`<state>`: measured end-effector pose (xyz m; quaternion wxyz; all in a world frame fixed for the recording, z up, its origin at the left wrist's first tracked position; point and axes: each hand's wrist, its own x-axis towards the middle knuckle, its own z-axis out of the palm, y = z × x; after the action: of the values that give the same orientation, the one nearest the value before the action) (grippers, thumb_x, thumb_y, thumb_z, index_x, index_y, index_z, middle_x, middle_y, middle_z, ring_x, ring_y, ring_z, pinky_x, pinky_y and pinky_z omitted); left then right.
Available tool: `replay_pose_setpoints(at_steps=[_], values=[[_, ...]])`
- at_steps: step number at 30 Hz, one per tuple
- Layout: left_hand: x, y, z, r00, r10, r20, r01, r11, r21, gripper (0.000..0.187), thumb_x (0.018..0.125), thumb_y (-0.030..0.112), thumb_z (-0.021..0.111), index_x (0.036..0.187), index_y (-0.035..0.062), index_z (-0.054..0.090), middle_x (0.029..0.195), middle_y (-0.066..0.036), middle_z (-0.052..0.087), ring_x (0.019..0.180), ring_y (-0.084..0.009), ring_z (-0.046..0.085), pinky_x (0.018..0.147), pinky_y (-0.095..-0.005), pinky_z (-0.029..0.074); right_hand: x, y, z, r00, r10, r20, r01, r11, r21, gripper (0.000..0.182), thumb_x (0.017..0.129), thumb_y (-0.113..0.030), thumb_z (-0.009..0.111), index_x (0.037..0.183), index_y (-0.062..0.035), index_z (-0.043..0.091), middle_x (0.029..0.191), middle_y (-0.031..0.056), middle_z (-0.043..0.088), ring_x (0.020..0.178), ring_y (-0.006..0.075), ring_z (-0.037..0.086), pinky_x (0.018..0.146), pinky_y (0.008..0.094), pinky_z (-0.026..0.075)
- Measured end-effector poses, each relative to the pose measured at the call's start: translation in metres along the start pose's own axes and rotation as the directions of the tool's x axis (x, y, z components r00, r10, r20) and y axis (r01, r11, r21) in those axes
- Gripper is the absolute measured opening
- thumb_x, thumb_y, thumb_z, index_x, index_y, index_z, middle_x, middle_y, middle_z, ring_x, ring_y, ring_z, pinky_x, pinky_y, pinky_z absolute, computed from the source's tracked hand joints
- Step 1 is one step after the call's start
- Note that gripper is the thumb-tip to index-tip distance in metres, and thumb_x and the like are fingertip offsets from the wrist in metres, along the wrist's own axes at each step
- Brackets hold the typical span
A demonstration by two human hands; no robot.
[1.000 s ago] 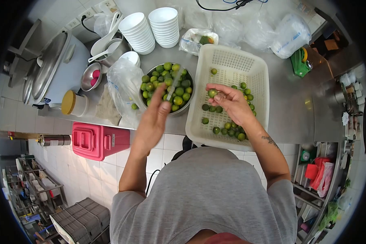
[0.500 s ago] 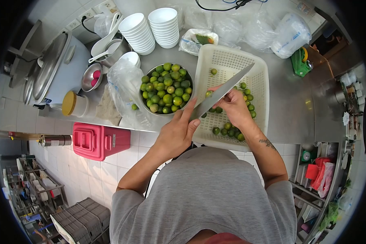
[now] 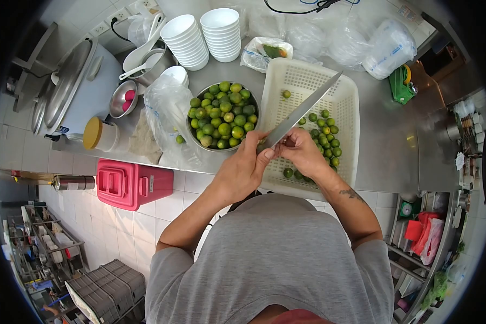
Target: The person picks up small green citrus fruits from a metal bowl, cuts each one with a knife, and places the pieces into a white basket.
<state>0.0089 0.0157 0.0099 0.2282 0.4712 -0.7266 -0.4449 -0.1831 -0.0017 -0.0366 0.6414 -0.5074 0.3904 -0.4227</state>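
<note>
My left hand point(image 3: 244, 164) is closed around the handle of a large kitchen knife point(image 3: 308, 108), whose long blade points up and to the right over the basket. My right hand point(image 3: 303, 153) is closed in a pinch beside the blade near its heel; what its fingers hold is hidden. Below the blade, a white perforated plastic basket point(image 3: 353, 116) carries several small green limes point(image 3: 329, 141), mostly on its right side and near the front. Left of the basket, a metal bowl point(image 3: 191, 129) is heaped with more green and yellowish limes point(image 3: 224, 114).
A clear plastic bag point(image 3: 170, 119) lies left of the bowl, with stacked white bowls point(image 3: 221, 35) behind. A yellow-lidded tub point(image 3: 93, 134) and a large lidded pot point(image 3: 89, 81) stand at left. A red bin point(image 3: 127, 184) is on the floor. Plastic-wrapped stacks point(image 3: 389, 48) line the back.
My right hand has moved left and slightly down, closer to my left hand and the blade's heel. More limes show on the basket's right side. The knife is still in my left hand.
</note>
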Motion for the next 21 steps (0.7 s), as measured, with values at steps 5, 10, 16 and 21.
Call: replay_pose_setpoints(at_steps=[5, 10, 16, 21], values=[[0.000, 0.000, -0.010, 0.997, 0.004, -0.072, -0.010, 0.995, -0.095, 0.045, 0.104, 0.036, 0.040, 0.138, 0.0058, 0.035, 0.088, -0.010, 0.054, 0.075, -0.0216, 0.055, 0.071, -0.0335, 0.046, 0.017, -0.012, 0.004, 1.000, 0.001, -0.002, -0.001, 0.979, -0.202, 0.022, 0.085, -0.003, 0.066, 0.106, 0.0022, 0.062, 0.082, 0.0043, 0.062, 0.073, 0.0098, 0.058, 0.070, 0.0267, 0.049], [-0.004, 0.007, -0.031, 0.961, -0.106, -0.254, 0.036, 0.964, -0.265, 0.049, 0.105, 0.038, 0.037, 0.143, 0.0077, 0.033, 0.083, -0.002, 0.049, 0.066, -0.0095, 0.046, 0.059, -0.0234, 0.039, 0.097, -0.027, 0.023, 0.878, -0.469, 0.098, 0.395, 0.593, -0.701, 0.030, 0.081, -0.006, 0.069, 0.110, -0.0029, 0.062, 0.095, 0.0103, 0.063, 0.083, 0.0232, 0.061, 0.074, 0.0346, 0.051], [-0.001, -0.004, -0.044, 0.931, -0.140, -0.337, 0.039, 0.957, -0.288, 0.058, 0.103, 0.048, 0.035, 0.144, 0.0058, 0.033, 0.081, -0.001, 0.049, 0.062, -0.0078, 0.046, 0.052, -0.0218, 0.036, 0.172, 0.012, 0.048, 0.731, -0.644, 0.226, 0.463, 0.224, -0.858, 0.024, 0.081, -0.009, 0.065, 0.105, -0.0046, 0.064, 0.099, 0.0156, 0.062, 0.092, 0.0372, 0.059, 0.086, 0.0439, 0.047], [-0.003, -0.010, -0.046, 0.939, -0.162, -0.302, 0.065, 0.949, -0.309, 0.059, 0.103, 0.049, 0.035, 0.143, 0.0051, 0.034, 0.082, -0.001, 0.049, 0.062, -0.0080, 0.045, 0.052, -0.0223, 0.036, 0.133, -0.008, 0.029, 0.717, -0.693, 0.073, 0.513, 0.455, -0.728, 0.014, 0.081, -0.004, 0.060, 0.095, -0.0030, 0.063, 0.099, 0.0145, 0.061, 0.093, 0.0373, 0.058, 0.084, 0.0442, 0.047]])
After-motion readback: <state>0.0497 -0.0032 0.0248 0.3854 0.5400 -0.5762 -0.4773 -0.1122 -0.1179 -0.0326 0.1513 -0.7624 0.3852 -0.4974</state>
